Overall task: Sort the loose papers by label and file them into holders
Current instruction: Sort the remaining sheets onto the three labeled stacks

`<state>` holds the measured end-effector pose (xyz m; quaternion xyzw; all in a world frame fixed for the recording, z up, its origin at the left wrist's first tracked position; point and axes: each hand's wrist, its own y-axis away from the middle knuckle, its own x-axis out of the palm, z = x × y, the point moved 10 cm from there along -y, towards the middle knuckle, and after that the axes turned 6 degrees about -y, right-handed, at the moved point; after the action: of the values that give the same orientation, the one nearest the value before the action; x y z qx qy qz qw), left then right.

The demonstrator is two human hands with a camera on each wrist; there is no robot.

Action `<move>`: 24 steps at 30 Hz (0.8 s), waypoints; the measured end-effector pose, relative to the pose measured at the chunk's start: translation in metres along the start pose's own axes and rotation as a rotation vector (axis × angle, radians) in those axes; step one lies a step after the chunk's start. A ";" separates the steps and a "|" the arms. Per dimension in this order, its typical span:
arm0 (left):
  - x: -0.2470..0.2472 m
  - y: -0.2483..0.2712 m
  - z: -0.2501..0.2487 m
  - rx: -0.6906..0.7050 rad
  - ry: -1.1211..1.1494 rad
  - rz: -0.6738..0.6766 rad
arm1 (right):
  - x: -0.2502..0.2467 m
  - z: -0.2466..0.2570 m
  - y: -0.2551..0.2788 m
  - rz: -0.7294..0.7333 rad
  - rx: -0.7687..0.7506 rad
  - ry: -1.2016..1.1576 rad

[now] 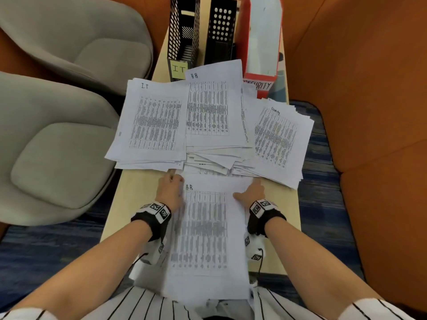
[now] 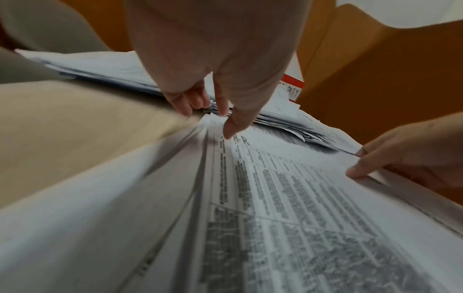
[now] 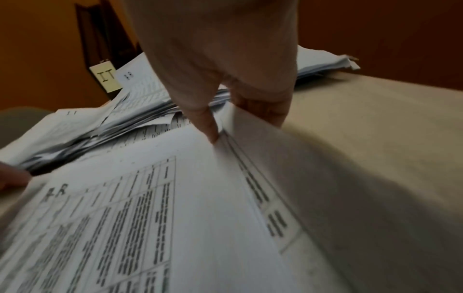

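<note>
A stack of printed sheets, its top page (image 1: 208,227) marked H-R, lies at the near end of the narrow table (image 1: 136,197) and overhangs toward my lap. My left hand (image 1: 169,188) pinches its far left corner, thumb (image 2: 233,126) on top and fingers curled under. My right hand (image 1: 250,191) grips the far right edge the same way, thumb (image 3: 208,126) on the sheet. Beyond lie an I.T pile (image 1: 152,121), an H.R pile (image 1: 212,107) and a Security pile (image 1: 279,137). Behind them stand a black mesh holder (image 1: 183,31) tagged IT, a black perforated holder (image 1: 220,31) and a red SECURITY holder (image 1: 261,42).
Two grey upholstered chairs (image 1: 57,146) stand close along the table's left side. An orange sofa (image 1: 369,112) runs along the right. Blue carpet (image 1: 316,204) shows on both sides. The piles overhang the table's edges, and loose sheets (image 1: 215,161) are fanned untidily under the H.R pile.
</note>
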<state>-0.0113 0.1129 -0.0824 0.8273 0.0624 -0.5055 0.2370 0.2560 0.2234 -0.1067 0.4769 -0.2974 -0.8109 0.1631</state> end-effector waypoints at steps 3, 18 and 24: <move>0.003 0.002 0.005 -0.122 0.105 0.010 | 0.009 0.007 0.002 0.039 -0.097 -0.024; 0.003 0.019 0.008 -0.109 0.135 -0.085 | 0.007 -0.007 0.006 0.381 -0.070 -0.030; 0.016 0.017 0.019 -0.250 0.307 0.082 | 0.059 -0.012 0.041 0.770 0.036 -0.244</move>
<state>-0.0128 0.0874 -0.0977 0.8606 0.1263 -0.3519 0.3459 0.2364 0.1553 -0.1248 0.2336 -0.4856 -0.7360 0.4098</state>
